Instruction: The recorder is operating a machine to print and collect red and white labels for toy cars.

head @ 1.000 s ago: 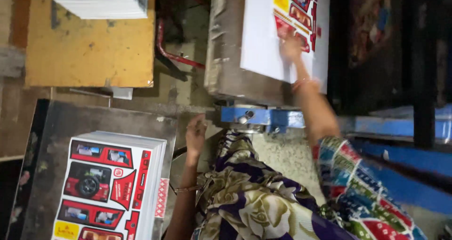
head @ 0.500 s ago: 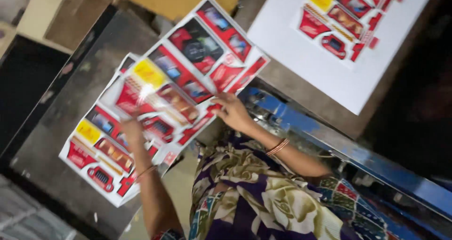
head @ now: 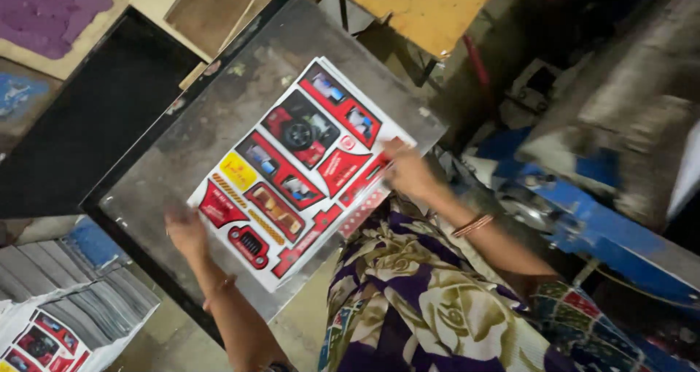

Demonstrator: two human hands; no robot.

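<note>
View from above of a person standing at a grey metal desk, wearing flowered purple and cream cloth that fills the bottom of the picture.

Nearest, the left hand rests on the lower left corner of a printed sheet, fingers spread flat, pinching nothing; it seems to press that corner down so the sheet stays square. The right hand, with bangles at the wrist, lies on the opposite edge of the sheet. Its fingers curl at that edge, but whether its grip closes on the paper or only touches it cannot be told.

The sheet is white with red, yellow and black box panels showing toy cars. It lies flat and slanted on what looks like a stack of like sheets, near the front edge of the desk, between the 2 hands.

At lower left, apart from the desk, sits another pile of printed sheets.

Farther off are a dark panel, a yellow board and a blue machine frame at right.
</note>
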